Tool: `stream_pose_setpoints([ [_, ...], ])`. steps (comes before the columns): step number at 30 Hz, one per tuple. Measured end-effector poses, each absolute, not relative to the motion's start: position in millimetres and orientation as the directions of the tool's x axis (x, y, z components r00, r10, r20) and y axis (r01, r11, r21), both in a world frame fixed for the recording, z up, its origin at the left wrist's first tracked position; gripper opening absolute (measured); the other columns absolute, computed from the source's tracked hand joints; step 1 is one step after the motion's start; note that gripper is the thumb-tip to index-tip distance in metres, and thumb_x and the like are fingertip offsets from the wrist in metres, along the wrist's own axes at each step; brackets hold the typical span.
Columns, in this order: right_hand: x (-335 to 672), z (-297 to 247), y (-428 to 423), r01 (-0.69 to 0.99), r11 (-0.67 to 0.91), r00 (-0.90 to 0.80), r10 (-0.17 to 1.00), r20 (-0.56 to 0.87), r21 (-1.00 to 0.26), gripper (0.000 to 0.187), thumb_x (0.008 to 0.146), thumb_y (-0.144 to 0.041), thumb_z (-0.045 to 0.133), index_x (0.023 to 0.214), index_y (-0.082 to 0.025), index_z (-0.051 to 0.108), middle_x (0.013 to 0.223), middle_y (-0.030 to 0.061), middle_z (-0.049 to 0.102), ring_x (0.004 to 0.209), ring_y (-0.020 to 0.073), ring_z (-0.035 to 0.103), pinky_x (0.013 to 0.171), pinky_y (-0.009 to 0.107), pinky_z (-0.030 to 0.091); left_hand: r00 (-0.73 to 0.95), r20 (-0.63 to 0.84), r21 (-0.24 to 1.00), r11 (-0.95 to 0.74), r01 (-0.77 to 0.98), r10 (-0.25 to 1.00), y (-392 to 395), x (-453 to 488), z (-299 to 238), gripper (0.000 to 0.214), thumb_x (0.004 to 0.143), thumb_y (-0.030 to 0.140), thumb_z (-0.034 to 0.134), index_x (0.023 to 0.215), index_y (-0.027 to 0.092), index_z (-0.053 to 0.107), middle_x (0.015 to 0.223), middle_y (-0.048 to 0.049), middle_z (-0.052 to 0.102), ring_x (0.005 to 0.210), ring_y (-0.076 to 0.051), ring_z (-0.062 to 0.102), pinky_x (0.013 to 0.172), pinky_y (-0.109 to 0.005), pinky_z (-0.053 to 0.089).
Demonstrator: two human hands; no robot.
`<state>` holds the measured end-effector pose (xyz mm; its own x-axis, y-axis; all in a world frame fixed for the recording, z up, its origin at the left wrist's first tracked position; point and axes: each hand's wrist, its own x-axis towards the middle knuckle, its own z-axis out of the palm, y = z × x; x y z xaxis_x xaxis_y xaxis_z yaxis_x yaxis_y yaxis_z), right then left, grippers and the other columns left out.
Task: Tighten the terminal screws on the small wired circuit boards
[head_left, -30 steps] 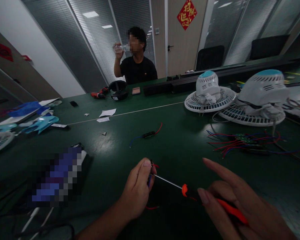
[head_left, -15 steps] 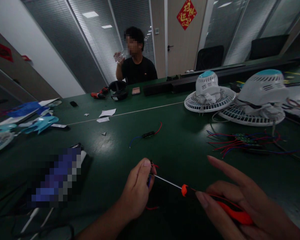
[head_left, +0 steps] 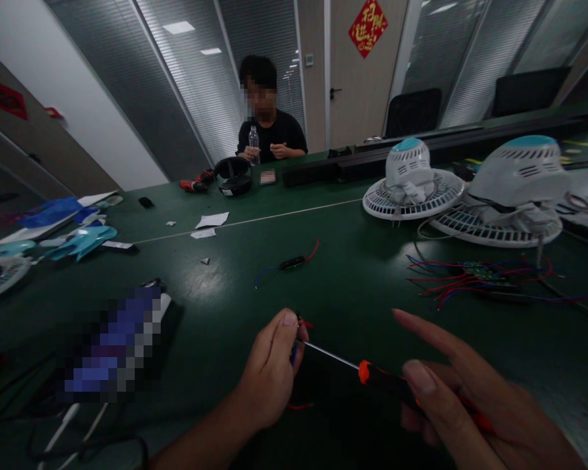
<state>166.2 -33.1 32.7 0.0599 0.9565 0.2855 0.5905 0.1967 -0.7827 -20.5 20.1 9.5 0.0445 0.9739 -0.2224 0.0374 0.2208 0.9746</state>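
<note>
My left hand (head_left: 272, 365) is closed around a small part with red and blue wires (head_left: 304, 322); the fingers hide most of it. A screwdriver (head_left: 385, 382) with an orange and black handle lies in my right hand (head_left: 475, 398), thumb on the handle and index finger stretched out. Its metal tip reaches the part in my left hand. Beyond my hands, a small black module (head_left: 292, 262) with one red and one blue wire rests on the green table (head_left: 353, 281).
Two white fan housings (head_left: 411, 176) stand at the right, with wired circuit boards (head_left: 480, 271) before them. At the left are a pixelated device (head_left: 112, 346) and light-blue fan blades (head_left: 85, 241). A person (head_left: 272, 134) sits opposite with a bottle (head_left: 253, 145). Paper scraps (head_left: 212, 220) lie mid-table.
My right thumb has shifted across the screwdriver handle, and the fingers have curled further under it. My left hand stays nearly still. The person opposite has lowered the bottle from the mouth.
</note>
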Motion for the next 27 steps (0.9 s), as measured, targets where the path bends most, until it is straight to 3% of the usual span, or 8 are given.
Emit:
stream_pose_setpoints([
  [8, 166.3, 34.0, -29.8, 0.624, 0.296, 0.017, 0.92, 0.391, -0.723, 0.032, 0.086, -0.031, 0.042, 0.118, -0.031, 0.045, 0.049, -0.0106, 0.061, 0.037, 0.0087, 0.058, 0.036, 0.018, 0.041, 0.043, -0.217, 0.976, 0.216, 0.027, 0.975, 18.3, -21.3, 9.0, 0.036, 0.086, 0.045, 0.038, 0.068, 0.018, 0.053, 0.062, 0.0036, 0.043, 0.052, -0.008, 0.038, 0.045, -0.017, 0.032],
  [27, 169.2, 32.4, -30.2, 0.649, 0.297, -0.02, 0.927, 0.374, -0.701, 0.041, 0.083, -0.031, 0.046, 0.123, -0.026, 0.038, 0.061, -0.0071, 0.066, 0.048, 0.0111, 0.063, 0.043, 0.019, 0.047, 0.025, -0.236, 0.972, 0.236, -0.004, 0.971, 19.7, -20.5, 10.0, 0.035, 0.085, 0.046, 0.039, 0.069, 0.018, 0.053, 0.063, 0.0035, 0.044, 0.053, -0.009, 0.039, 0.045, -0.017, 0.032],
])
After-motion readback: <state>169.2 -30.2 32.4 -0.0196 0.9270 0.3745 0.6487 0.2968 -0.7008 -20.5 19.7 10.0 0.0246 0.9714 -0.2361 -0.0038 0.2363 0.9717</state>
